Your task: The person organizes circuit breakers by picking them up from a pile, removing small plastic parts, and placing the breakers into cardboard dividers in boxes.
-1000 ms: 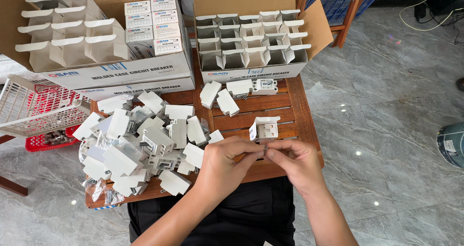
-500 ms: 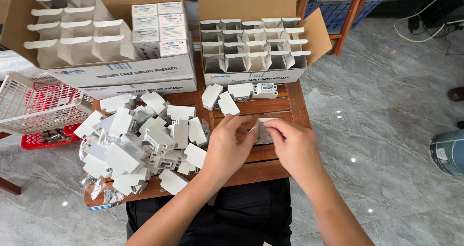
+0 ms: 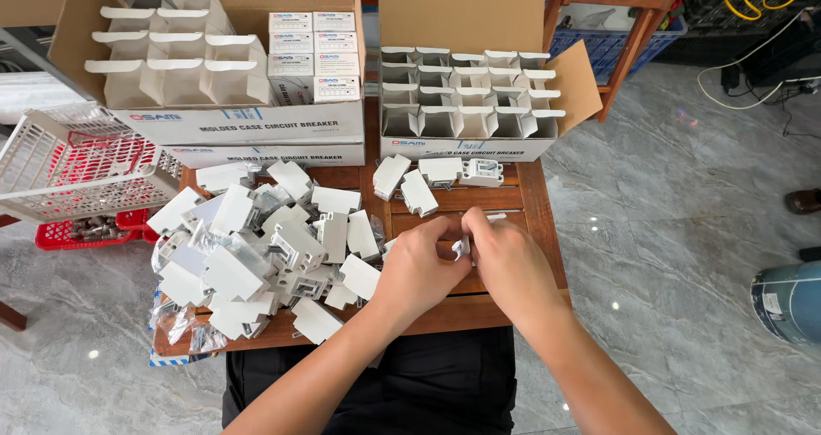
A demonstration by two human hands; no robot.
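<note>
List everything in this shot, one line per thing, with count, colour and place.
Small part: one, white, mostly hidden, held between both hands over the table.
Pile of small boxes: many, white, table's left half.
Loose small boxes: three or so, white, in front of the right carton.
Breaker: one, white, unboxed, beside those boxes.
Right carton: one, brown, full of open white boxes, far edge of the table.
Left carton: one, brown, partly filled, far left.
Basket: one, white, left edge.
Crate: one, red, under the basket.
Table: one, wooden slats.
Floor: grey marble.
Left hand: closed on the part.
Right hand: closed on the part.
</note>
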